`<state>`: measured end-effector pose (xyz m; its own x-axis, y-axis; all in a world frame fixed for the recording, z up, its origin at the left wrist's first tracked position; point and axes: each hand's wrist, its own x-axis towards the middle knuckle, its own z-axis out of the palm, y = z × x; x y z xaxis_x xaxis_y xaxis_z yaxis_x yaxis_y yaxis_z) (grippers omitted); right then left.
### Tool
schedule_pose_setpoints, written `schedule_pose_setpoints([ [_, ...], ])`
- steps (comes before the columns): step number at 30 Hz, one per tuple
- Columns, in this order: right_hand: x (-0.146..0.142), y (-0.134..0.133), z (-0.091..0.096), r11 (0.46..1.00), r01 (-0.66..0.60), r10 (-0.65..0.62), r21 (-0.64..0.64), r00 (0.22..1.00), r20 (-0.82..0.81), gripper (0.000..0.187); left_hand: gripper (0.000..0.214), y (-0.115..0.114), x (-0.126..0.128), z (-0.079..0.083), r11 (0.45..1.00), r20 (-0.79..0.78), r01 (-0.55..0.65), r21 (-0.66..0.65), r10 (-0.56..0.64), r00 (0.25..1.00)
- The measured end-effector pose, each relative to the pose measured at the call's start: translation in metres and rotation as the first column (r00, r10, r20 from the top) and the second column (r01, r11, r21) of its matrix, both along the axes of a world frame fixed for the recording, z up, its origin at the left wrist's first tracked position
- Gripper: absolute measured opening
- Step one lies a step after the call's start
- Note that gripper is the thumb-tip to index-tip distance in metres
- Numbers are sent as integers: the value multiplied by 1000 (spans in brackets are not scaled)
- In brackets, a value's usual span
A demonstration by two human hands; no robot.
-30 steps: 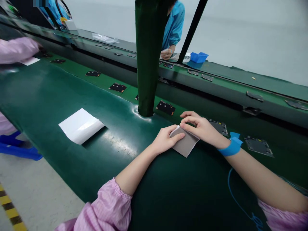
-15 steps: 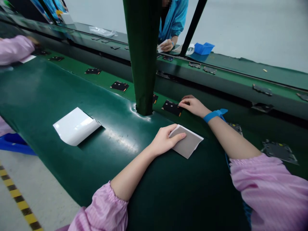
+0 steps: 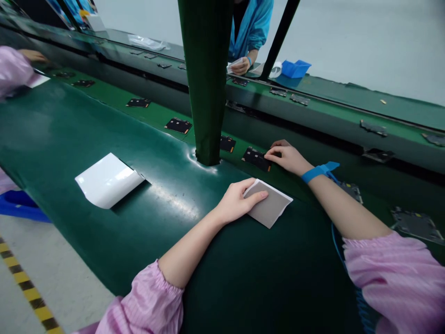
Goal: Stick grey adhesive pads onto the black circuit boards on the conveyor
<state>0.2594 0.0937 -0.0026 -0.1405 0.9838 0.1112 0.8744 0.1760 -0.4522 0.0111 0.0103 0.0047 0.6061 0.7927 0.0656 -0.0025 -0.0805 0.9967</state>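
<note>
My left hand point(image 3: 238, 200) grips a grey sheet point(image 3: 269, 211) with a white edge, thumb on top, low over the green bench mat. My right hand point(image 3: 283, 157), a blue strap on its wrist, is at the right end of a black circuit board point(image 3: 254, 157) lying on the green belt. Its thumb and forefinger are pinched together at the board's edge; whatever is between them is too small to make out. The board is flat, with small pale squares and an orange tab. To the left on the mat lies a glossy white sheet point(image 3: 106, 178) with a curled edge.
A green post point(image 3: 206, 83) rises between bench and belt, partly hiding another circuit board point(image 3: 227, 144). More boards lie along both belts. Across the line, a person in blue point(image 3: 252, 32) holds a white sheet; a pink sleeve point(image 3: 14, 72) is at far left. A blue bin point(image 3: 295, 68) stands behind.
Boards on the near belt have shifted right, and those on the far belt slightly left. My right hand has moved right along with its board. My left hand has hardly moved.
</note>
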Motion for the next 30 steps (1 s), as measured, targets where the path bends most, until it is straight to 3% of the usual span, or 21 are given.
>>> schedule_pose_setpoints([
  [3, 3, -6, -4, 996, 71, -70, 46, 997, -16, 29, 24, 0, 0, 0, 1000, 6, 4, -4, -4, 1000],
  [7, 9, -16, -1, 986, 166, -165, 24, 985, -39, 46, 25, 0, 0, -2, 1000, 13, 3, 0, -3, 1000],
  [12, 13, -45, 3, 986, 158, -159, -53, 987, -7, 54, 26, 0, 0, -6, 1000, 32, -30, -9, 30, 999],
  [16, 13, -61, 3, 989, 144, -143, -30, 990, 11, 58, 28, -1, 0, -5, 997, 65, -67, -39, 70, 995],
  [19, 21, -69, 16, 985, 161, -158, 61, 986, -47, 57, 29, -2, 0, -4, 992, 79, -109, -69, 115, 990],
  [23, 36, -84, 48, 964, 214, -202, 155, 975, -90, 56, 30, -3, 0, -3, 983, 57, -156, -97, 162, 985],
  [26, 31, -89, 59, 977, 163, -167, 138, 986, 16, 59, 30, -3, 0, -3, 977, 57, -185, -108, 192, 980],
  [30, 4, -77, 41, 987, 3, -42, 161, 970, 240, 64, 33, -4, 1, -1, 970, 80, -225, -92, 233, 969],
])
